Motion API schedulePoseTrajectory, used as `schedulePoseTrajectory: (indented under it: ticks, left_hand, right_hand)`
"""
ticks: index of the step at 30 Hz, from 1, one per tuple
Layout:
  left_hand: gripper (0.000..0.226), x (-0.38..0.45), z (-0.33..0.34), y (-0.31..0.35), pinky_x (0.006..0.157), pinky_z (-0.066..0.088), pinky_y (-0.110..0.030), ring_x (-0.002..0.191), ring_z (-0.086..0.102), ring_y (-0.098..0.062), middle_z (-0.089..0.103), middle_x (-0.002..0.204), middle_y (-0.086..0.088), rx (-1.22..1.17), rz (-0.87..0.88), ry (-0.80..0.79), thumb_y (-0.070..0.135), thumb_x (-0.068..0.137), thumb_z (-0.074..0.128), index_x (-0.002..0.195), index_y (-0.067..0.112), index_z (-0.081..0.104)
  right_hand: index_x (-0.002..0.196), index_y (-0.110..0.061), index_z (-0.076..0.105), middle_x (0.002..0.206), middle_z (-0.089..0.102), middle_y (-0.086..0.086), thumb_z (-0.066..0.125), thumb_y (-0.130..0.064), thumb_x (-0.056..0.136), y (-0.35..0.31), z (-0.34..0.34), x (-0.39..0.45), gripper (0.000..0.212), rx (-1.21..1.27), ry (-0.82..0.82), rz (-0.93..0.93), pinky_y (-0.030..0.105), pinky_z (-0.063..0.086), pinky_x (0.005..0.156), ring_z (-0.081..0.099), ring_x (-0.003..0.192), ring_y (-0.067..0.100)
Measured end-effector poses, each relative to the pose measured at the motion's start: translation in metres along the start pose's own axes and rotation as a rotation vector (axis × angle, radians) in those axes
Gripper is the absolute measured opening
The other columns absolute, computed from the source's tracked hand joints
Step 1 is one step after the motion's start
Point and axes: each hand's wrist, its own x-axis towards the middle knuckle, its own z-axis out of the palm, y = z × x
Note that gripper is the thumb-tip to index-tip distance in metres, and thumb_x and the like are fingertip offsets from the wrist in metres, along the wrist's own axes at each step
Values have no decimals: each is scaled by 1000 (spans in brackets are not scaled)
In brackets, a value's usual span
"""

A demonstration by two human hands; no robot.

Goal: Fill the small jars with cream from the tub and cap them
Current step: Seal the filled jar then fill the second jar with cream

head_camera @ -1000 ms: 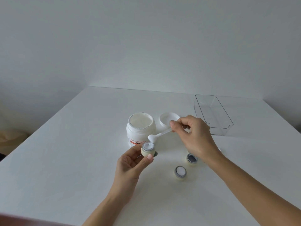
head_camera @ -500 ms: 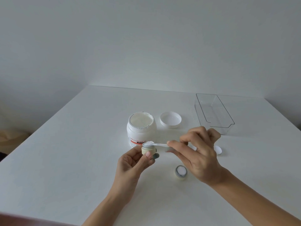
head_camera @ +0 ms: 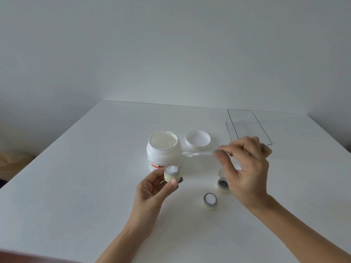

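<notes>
Right now the small cream-coloured jar with the grey rim (head_camera: 171,174) sits near the middle of the frame, pinched between the thumb and fingers of the left hand (head_camera: 154,188). It is held up just in front of the big white tub of cream (head_camera: 163,149), and a white blob of cream shows in its mouth.

To the right of it, the right hand (head_camera: 245,168) pinches the handle of a little white plastic spatula (head_camera: 197,154). The spatula lies almost flat in the air, with its scoop end pointing at the tub and close beside it.

Lower right of the held jar, two more small jars stand on the white table (head_camera: 76,186). The nearer one (head_camera: 209,201) looks full of white cream. The other one (head_camera: 222,184) looks dark inside, so it seems not filled yet. No jar has a cap on. Small white round things that may be caps peek out behind the right hand, but they are partly hidden.

The tub's round white lid (head_camera: 198,139) lies upside down just right of the tub. A clear plastic tray (head_camera: 247,126) stands in the upper right.

I think the step is filling the held jar. Next, the spatula may need another scoop from the tub, or the jar is ready to be set down. The scoop must go in gently so no cream drips.
</notes>
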Motion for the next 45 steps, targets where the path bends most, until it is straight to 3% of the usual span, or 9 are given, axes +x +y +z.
schedulePoseTrajectory:
  ticks: [4,7,13,16,20,27,31,37,45]
  left_hand:
    - [39,0,0,-1,83,53,-22,100,72,-22,76,103,-5,17,17,0,22,69,83,107,18,73]
    - [40,0,-1,-2,81,54,-22,99,72,-22,76,104,-5,16,21,7,19,67,84,105,17,73]
    - [44,1,0,-2,78,54,-21,98,71,-22,75,106,-9,14,13,26,18,64,84,106,14,72]
    - [43,1,0,-1,78,54,-21,96,71,-21,75,105,-8,11,12,28,19,63,84,104,16,73]
    - [44,1,0,-1,77,54,-21,96,71,-21,75,106,-8,14,9,31,19,63,85,105,15,72]
    - [44,1,0,0,80,54,-22,99,71,-23,75,108,-8,43,13,30,21,65,84,107,16,72]
    - [43,1,0,0,79,54,-21,99,72,-22,76,106,-9,35,12,30,21,65,84,106,15,73]
    - [44,1,1,0,78,54,-20,98,71,-24,74,108,-17,49,11,25,20,65,83,107,11,72]
    - [43,-1,1,1,77,54,-19,94,71,-18,76,104,-10,61,19,32,21,64,84,106,17,74]
  right_hand:
    - [65,-14,62,67,56,-2,65,-23,89,-7,15,17,25,164,-135,296,47,41,76,52,68,12]
    - [66,-8,60,64,61,-2,60,-27,92,-7,33,30,32,193,-261,436,37,43,70,49,59,5]
    - [61,1,52,59,61,11,54,-31,92,-6,74,54,45,57,-541,571,34,44,55,53,59,33]
    - [51,-12,30,47,30,2,54,-26,90,-8,78,61,48,-82,-607,546,27,24,46,29,50,25]
    - [51,-14,25,48,22,2,54,-19,87,-2,71,73,47,-140,-593,517,27,21,46,22,50,24]
    - [55,1,39,61,44,29,55,-17,89,13,55,79,42,32,-495,517,29,31,56,34,57,22]
    - [62,0,56,41,38,-7,59,-26,92,8,35,64,40,222,-520,418,13,28,45,34,42,6]
    - [64,-10,60,49,44,-2,62,-31,91,-11,22,35,34,323,-711,293,15,30,47,33,46,8]
    - [67,6,54,50,34,4,61,-28,92,-10,21,35,43,227,-649,314,19,27,46,28,49,13]
